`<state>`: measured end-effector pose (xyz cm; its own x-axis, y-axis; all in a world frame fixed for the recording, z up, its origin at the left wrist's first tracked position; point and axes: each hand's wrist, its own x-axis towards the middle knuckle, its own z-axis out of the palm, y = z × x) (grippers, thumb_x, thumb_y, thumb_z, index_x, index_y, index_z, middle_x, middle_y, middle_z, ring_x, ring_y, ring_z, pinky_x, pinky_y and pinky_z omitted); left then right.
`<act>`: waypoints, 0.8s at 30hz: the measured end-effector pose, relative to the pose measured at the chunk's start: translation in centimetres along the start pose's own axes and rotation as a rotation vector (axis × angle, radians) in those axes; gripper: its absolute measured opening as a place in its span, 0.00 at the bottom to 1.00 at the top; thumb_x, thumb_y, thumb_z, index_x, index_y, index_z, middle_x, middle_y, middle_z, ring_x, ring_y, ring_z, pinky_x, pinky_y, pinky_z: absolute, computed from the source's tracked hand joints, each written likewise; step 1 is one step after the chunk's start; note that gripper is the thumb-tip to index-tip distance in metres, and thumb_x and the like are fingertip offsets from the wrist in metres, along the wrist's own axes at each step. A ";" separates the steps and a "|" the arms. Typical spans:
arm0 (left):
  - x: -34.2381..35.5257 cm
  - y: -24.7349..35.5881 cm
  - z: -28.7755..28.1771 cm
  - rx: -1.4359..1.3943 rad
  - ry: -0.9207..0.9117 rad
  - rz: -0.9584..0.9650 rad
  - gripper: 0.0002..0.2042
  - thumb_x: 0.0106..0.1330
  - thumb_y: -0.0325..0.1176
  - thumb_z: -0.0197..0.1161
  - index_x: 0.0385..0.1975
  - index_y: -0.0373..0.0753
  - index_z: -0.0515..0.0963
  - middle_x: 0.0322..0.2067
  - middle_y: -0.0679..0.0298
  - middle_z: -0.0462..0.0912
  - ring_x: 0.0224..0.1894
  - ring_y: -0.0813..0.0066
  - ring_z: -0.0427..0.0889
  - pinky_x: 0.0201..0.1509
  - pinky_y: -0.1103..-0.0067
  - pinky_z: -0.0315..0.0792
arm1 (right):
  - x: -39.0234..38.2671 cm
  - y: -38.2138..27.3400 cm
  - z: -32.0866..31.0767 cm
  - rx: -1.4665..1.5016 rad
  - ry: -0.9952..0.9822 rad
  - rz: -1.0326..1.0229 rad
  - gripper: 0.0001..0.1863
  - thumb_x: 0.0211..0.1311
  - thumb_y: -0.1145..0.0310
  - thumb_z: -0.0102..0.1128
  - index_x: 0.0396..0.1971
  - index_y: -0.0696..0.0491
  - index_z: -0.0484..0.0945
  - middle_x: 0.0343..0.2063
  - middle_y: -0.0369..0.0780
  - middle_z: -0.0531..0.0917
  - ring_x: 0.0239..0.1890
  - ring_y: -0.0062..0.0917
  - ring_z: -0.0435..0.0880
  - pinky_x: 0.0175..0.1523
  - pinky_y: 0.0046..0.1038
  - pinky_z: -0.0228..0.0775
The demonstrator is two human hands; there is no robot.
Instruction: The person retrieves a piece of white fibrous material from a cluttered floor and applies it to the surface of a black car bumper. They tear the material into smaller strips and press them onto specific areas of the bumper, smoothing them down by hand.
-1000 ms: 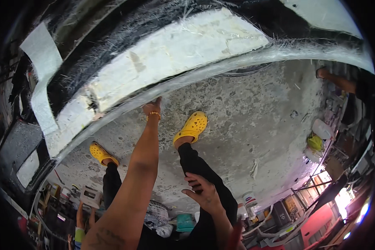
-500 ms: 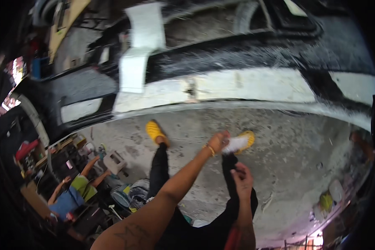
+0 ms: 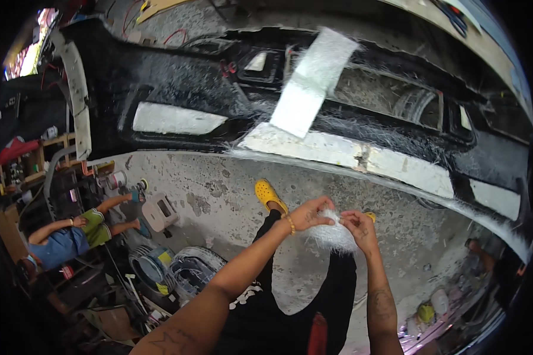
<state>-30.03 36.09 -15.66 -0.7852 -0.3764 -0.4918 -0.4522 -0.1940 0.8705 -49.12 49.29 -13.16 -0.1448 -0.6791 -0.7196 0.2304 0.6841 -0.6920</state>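
Observation:
My left hand [image 3: 312, 214] and my right hand [image 3: 357, 227] meet over my thighs in the lower middle of the view, both pinching a frayed white piece of fiber mat [image 3: 330, 235]. Beyond them a long black molded panel [image 3: 160, 77], like a vehicle bumper, crosses the view, with white patches and loose fibers along it. A white fiber strip [image 3: 302, 100] lies across its middle. My yellow clogs [image 3: 265, 193] are on the concrete floor below the panel.
At left a co-worker [image 3: 59, 242] in blue shirt and green shorts is by a beige stool [image 3: 159, 213] and cluttered shelving [image 3: 38, 163]. Buckets [image 3: 155, 266] stand near my left leg. Scissors [image 3: 456, 19] lie at top right. Another person's arm [image 3: 478, 251] shows at right.
My left hand has left the panel's lower edge with a white mat piece, and my right hand has come up to grip it too. The view has swung, showing more of the panel.

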 end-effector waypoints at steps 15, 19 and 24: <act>-10.4 -3.2 -19.7 -0.008 0.323 0.026 0.15 0.67 0.40 0.63 0.34 0.30 0.79 0.25 0.54 0.79 0.27 0.73 0.74 0.32 0.75 0.67 | 10.4 -9.0 23.2 -0.586 0.021 -0.320 0.24 0.64 0.54 0.62 0.21 0.61 0.80 0.12 0.49 0.73 0.14 0.30 0.68 0.24 0.34 0.61; -10.8 -1.6 -20.4 -0.043 0.571 0.006 0.16 0.68 0.38 0.61 0.27 0.29 0.77 0.20 0.58 0.75 0.24 0.75 0.70 0.29 0.76 0.64 | 11.8 -11.1 24.7 -0.367 0.009 -0.210 0.21 0.65 0.59 0.63 0.20 0.61 0.79 0.11 0.34 0.66 0.18 0.13 0.61 0.22 0.25 0.54; -10.2 -1.4 -21.0 -0.265 0.685 -0.144 0.15 0.68 0.38 0.62 0.25 0.31 0.77 0.17 0.64 0.72 0.24 0.81 0.67 0.28 0.78 0.63 | 13.4 -12.0 26.0 -0.350 0.041 -0.201 0.17 0.65 0.61 0.63 0.21 0.59 0.80 0.11 0.32 0.65 0.19 0.14 0.60 0.23 0.25 0.53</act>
<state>-12.45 21.18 -11.51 -0.2477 -0.7936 -0.5558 -0.3458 -0.4635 0.8159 -28.79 25.03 -13.00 -0.1936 -0.8020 -0.5650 -0.1472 0.5931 -0.7915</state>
